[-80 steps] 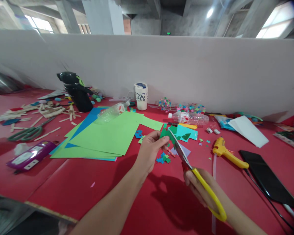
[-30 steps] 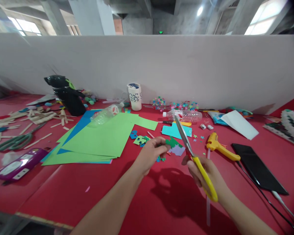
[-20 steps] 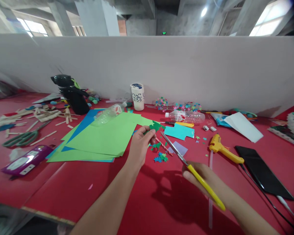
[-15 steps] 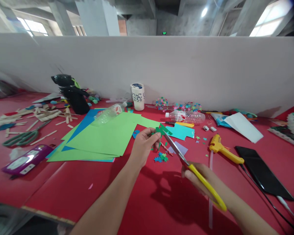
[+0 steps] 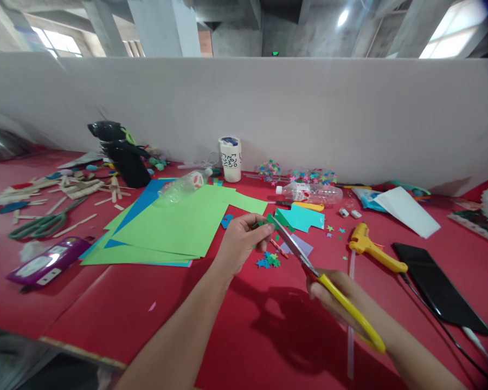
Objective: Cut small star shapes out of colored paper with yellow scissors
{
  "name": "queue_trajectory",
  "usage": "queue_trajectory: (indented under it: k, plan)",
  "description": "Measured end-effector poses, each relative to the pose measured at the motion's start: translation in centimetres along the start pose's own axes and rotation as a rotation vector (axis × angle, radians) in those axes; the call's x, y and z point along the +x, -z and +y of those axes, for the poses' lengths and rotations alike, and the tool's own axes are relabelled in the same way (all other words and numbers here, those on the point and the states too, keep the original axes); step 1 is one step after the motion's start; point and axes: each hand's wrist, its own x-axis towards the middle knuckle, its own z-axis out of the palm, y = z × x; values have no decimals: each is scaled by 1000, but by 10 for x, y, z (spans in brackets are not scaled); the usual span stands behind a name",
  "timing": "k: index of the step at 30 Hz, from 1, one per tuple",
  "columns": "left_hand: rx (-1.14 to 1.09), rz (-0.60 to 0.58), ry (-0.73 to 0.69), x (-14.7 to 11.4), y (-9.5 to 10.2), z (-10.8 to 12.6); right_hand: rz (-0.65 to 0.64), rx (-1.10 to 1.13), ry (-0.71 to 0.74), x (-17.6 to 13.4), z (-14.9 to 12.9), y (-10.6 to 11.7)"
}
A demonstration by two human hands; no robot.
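Note:
My left hand [image 5: 245, 236] pinches a small piece of green paper [image 5: 270, 219] between thumb and fingers, above the red table. My right hand [image 5: 333, 292] is closed on yellow-handled scissors [image 5: 347, 301], whose blades point up and left, their tips at the green paper. Below the paper lie a heap of blue and green paper stars [image 5: 268, 261] and a red-and-white striped stick [image 5: 279, 248]. A purple paper piece [image 5: 300, 246] is partly behind the blades. Beyond it rests a turquoise sheet [image 5: 303, 218] beside a yellow utility knife [image 5: 305, 206].
Green sheets [image 5: 162, 222] lie to the left under a clear bottle [image 5: 185, 186]. Another bottle [image 5: 309, 192] lies near the wall. On the right are a yellow glue gun [image 5: 376, 252] and a black phone [image 5: 439, 287]. Green scissors [image 5: 44, 223] and wooden sticks [image 5: 77, 189] lie far left.
The scissors and my right hand have shifted slightly right and down. The green paper has turned in my left fingers, and the blade tips stay at it.

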Motion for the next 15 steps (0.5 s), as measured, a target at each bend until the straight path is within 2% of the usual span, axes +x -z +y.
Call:
queue_trajectory:
  k: [3,7,12,15]
  plan:
    - [-7,17,-10,0,0,-2,29,24,-6,-1,-2,-1]
    - [-11,-19,-4,1,1,-4,46,44,17,-3,-2,-5]
    - [-19,-5,-14,0,0,-3,79,41,-22,-3,-2,-6]
    - [-23,6,-11,-1,-1,-2,52,15,-20,-2,-2,-4]
